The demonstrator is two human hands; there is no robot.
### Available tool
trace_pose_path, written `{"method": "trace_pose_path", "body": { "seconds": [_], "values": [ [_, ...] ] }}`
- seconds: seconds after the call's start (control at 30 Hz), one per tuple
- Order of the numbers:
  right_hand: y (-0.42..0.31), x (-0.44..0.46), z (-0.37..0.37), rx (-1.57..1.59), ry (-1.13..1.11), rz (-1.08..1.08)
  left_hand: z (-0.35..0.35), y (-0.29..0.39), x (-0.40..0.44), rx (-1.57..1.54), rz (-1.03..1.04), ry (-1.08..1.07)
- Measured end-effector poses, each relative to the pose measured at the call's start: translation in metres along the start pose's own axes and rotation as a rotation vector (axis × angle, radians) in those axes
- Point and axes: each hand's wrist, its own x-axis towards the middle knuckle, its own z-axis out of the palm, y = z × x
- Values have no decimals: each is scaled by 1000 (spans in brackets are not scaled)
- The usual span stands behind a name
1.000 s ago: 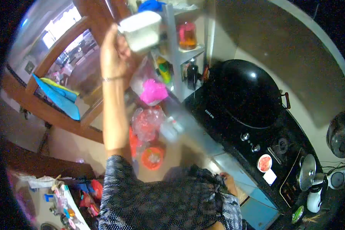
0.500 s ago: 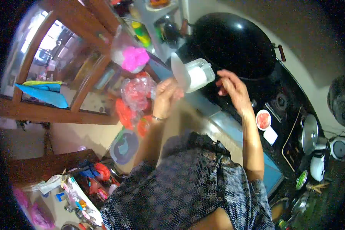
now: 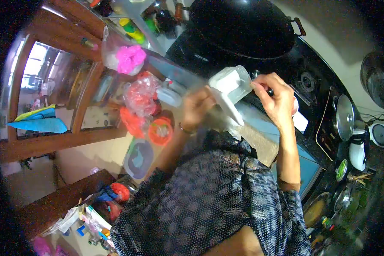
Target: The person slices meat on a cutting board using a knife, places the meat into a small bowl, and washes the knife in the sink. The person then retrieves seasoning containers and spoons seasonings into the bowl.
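Observation:
A clear plastic container [image 3: 244, 87] with white contents [image 3: 228, 81] is tilted in front of me, its white lid [image 3: 230, 109] hanging open toward my body. My left hand [image 3: 195, 107], smeared by motion, is closed on the container's near left side by the lid. My right hand [image 3: 277, 96] is at the container's right rim, thumb and fingers pinched together. A dark rounded tip [image 3: 270, 91] shows at its palm, perhaps a handle end; what the fingers pinch is too small to make out.
A large black wok [image 3: 243, 30] sits on the black stove ahead. A glass lid [image 3: 344, 117] and a white tub [image 3: 295, 106], partly behind my right hand, are to the right. Plastic bags [image 3: 141, 96] and an orange basket [image 3: 160, 130] are at left, beside a glass-fronted wooden cabinet [image 3: 72, 98].
The view has shifted, and the container has tilted with its lid swung down toward me. My right hand has come from apart to the container's rim, its fingers now pinched.

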Motion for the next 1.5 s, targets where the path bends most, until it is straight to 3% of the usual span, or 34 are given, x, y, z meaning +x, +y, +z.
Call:
{"method": "trace_pose_path", "body": {
  "seconds": [0.1,0.2,0.3,0.43,0.5,0.7,0.77,0.8,0.93,0.97,1.07,1.2,1.5],
  "values": [
    [-5,-18,-3,-65,55,-14,0,-1,-1,-2,0,-39],
    [0,-31,-2,-320,59,-329,3,1,-1,29,-3,-82],
    [12,-49,10,-369,-49,-320,2,-5,-2,222,54,-152],
    [17,-64,18,-373,-109,-308,0,-7,-4,204,30,-212],
    [16,-70,18,-355,-152,-259,1,-3,-3,357,105,-287],
    [29,-84,16,-99,-295,-90,-6,-11,-9,347,162,-408],
    [22,-85,11,78,-357,195,-7,-15,-14,309,64,-403],
    [24,-86,11,125,-364,228,-7,-17,-16,272,-26,-394],
    [38,-105,20,316,-325,448,-13,-31,-27,249,-48,-405],
    [43,-110,22,317,-322,456,-16,-34,-29,366,-58,-412],
    [55,-122,25,760,-249,779,-13,-39,-35,405,-74,-414],
    [65,-133,28,875,-201,888,2,-27,-36,152,-126,-385],
    [61,-154,20,758,-170,825,22,-38,-39,155,-52,-462]
  ]
}}
